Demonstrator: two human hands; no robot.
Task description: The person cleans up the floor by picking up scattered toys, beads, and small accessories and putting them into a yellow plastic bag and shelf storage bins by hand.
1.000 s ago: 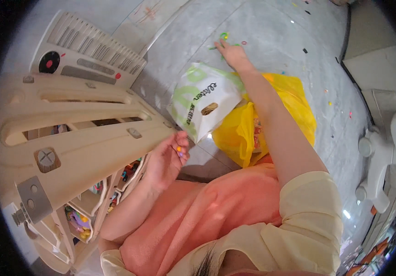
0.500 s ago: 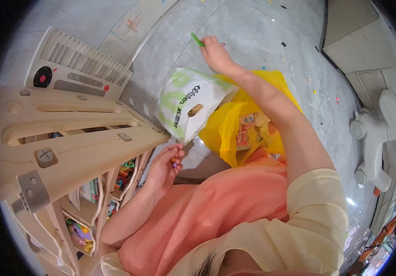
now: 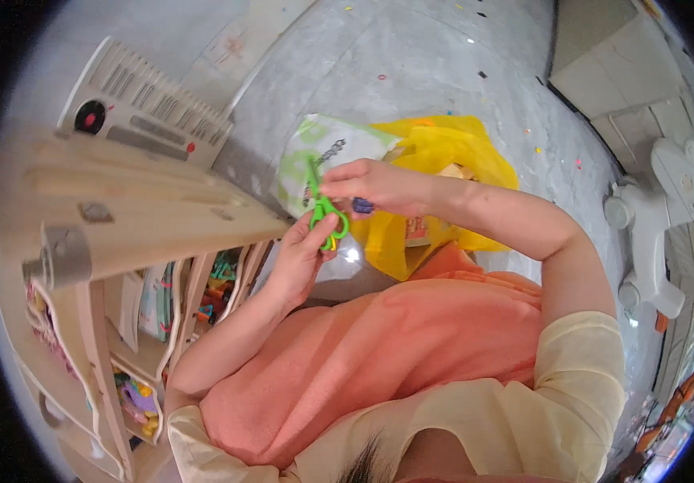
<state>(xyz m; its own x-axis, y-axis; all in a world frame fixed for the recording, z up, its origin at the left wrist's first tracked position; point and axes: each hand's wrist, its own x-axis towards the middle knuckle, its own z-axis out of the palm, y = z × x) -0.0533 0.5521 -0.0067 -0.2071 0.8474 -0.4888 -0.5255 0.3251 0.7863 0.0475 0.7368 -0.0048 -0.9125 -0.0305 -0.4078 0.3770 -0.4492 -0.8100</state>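
Green scissors (image 3: 331, 229) are gripped at their handle loops by my left hand (image 3: 300, 256), the blades pointing away from me. A small yellow bit (image 3: 330, 243) shows by the handles, next to my thumb. My right hand (image 3: 375, 184) reaches across, its curled fingertips beside the scissors' blades; whether they touch cannot be made out. Under its palm a small dark blue piece (image 3: 363, 206) sticks out, seemingly held by the hidden fingers. Just beyond both hands lie a white and green plastic bag (image 3: 347, 133) and an open yellow plastic bag (image 3: 488, 165) with scraps inside.
A wooden shelf unit (image 3: 153, 189) with toys in its bins stands close at my left. Behind it is a white slatted panel (image 3: 149, 88). Small coloured bits, one of them pink (image 3: 579, 164), dot the grey floor (image 3: 411, 72). A white plastic ride-on toy (image 3: 645, 233) stands at right.
My right hand has come back from the far floor with the green scissors, which are now in my left hand. My hands have met in front of the bags.
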